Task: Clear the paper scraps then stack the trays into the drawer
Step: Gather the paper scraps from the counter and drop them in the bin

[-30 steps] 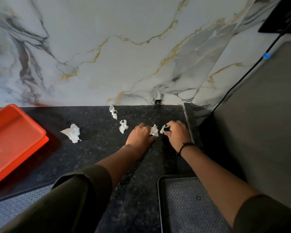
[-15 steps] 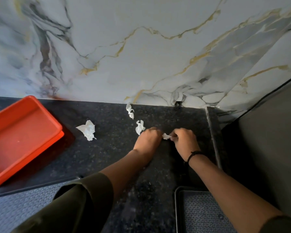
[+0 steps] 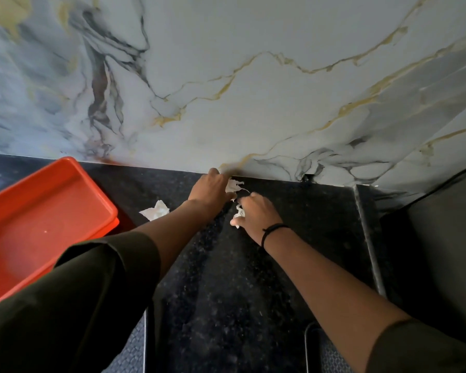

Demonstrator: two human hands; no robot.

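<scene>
1. The left hand (image 3: 213, 189) reaches to the far edge of the black counter (image 3: 226, 278), its knuckles almost at the marble wall (image 3: 253, 90). A torn white scrap (image 3: 233, 185) sticks out on its right side, just below the wall line. The fingers curl down onto it, though whether they have pinched it or only cover it I cannot tell, as the fingertips are hidden under the hand.

2. The right hand (image 3: 256, 214) sits a little nearer the body than the left, the two almost touching. It is closed over a crumpled scrap (image 3: 238, 213), whose white folds poke out along the thumb side (so this one looks already gathered).

3. One loose scrap (image 3: 156, 210) lies apart from both hands, flat on the counter between the left forearm and the orange tray (image 3: 51, 205), close to the tray's near right corner. Its long axis runs roughly parallel to the wall.

4. The relation that matters next is that this loose scrap lies to the left of both hands and nearer the body than the wall-side one. The left hand is the closer, and would have to draw back from the wall and swing toward the orange tray.

5. Both arms are stretched well forward with palms down, and the right wrist wears a dark band (image 3: 273, 230).

6. By my reading, scrap clearing is most of the way done and tray stacking has not begun. Dark textured trays (image 3: 331, 356) show at the bottom edge.
</scene>
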